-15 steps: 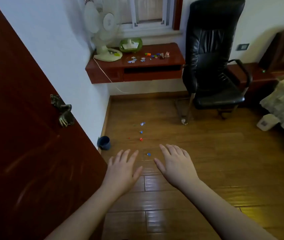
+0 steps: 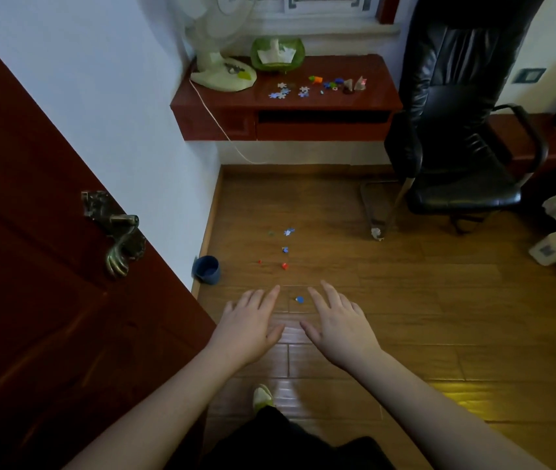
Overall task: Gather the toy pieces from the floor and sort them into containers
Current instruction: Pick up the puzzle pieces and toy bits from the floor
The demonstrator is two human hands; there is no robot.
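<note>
Several small toy pieces lie on the wooden floor: a blue piece (image 2: 299, 299) between my hands, a red piece (image 2: 284, 265), a tiny red one (image 2: 260, 262), and blue puzzle pieces (image 2: 289, 231) farther off. My left hand (image 2: 249, 329) and my right hand (image 2: 341, 327) are held out palm down above the floor, fingers spread, holding nothing. More puzzle pieces (image 2: 280, 93) and coloured bricks (image 2: 329, 83) lie on the red wall shelf (image 2: 222, 106). A blue cup (image 2: 207, 269) stands on the floor by the wall.
A dark red door (image 2: 32, 266) with a brass handle (image 2: 120, 239) stands open on the left. A black office chair (image 2: 456, 130) is at the right, a fan (image 2: 225, 42) and green bowl (image 2: 277, 52) on the shelf. My foot (image 2: 262, 396) shows below.
The view has moved closer to the shelf and tilted down. Both hands stay spread and empty; my foot has come into view.
</note>
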